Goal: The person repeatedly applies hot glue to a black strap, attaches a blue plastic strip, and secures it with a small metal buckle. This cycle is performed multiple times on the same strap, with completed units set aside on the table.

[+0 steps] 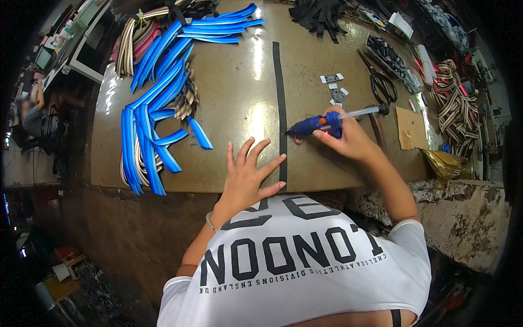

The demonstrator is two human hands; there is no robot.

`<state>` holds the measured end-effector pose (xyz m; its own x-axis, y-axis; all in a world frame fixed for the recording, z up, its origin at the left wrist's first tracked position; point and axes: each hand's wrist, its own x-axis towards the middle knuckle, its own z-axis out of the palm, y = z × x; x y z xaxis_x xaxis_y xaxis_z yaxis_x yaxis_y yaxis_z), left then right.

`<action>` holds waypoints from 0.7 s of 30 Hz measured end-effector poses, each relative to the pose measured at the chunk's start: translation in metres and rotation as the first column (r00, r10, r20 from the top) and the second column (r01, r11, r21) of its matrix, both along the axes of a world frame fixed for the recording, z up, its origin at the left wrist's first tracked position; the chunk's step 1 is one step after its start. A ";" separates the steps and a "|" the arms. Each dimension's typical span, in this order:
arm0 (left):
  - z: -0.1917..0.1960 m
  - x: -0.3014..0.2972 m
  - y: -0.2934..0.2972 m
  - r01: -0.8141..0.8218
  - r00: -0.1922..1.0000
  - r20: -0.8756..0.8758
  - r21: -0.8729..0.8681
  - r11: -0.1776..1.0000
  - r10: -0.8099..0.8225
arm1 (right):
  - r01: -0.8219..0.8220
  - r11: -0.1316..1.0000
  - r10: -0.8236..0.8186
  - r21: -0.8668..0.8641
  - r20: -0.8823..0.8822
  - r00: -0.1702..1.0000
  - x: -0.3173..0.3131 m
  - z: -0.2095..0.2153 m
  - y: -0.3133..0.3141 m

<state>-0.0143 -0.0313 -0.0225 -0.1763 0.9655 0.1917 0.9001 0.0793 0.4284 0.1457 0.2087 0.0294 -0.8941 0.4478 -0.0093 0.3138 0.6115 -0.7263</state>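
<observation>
A long black strap [278,82] runs lengthwise across the brown table [229,103] in front of me. My left hand [248,171] lies flat with fingers spread, its fingertips at the strap's left edge near the table's front. In my right hand [348,139] is a blue glue gun [318,126] with a clear glue stick [359,112] jutting from its back. Its dark nozzle points left and meets the strap, or hovers just over it; I cannot tell which. To the right lie several small black-and-white labels [332,78].
Blue striped straps [158,103] are heaped at the left. Black scissors [378,79], a tray of small black pieces [385,54], cardboard [411,128] and a pile of striped straps [457,109] lie right. Black straps [317,16] sit at the back. A person [32,117] is far left.
</observation>
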 end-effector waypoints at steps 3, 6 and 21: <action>0.001 -0.001 -0.001 0.009 1.000 -0.014 0.012 1.000 -0.009 | -0.004 0.999 0.006 0.036 -0.078 0.997 -0.010 0.001 0.011; 0.001 -0.002 -0.001 0.020 1.000 -0.008 0.000 1.000 -0.020 | -0.015 0.997 0.014 0.074 0.011 1.000 -0.014 0.003 0.010; 0.018 -0.168 -0.039 -0.827 0.365 -0.173 0.390 0.404 0.915 | 0.793 0.224 -0.974 0.567 0.116 0.193 0.215 -0.033 0.056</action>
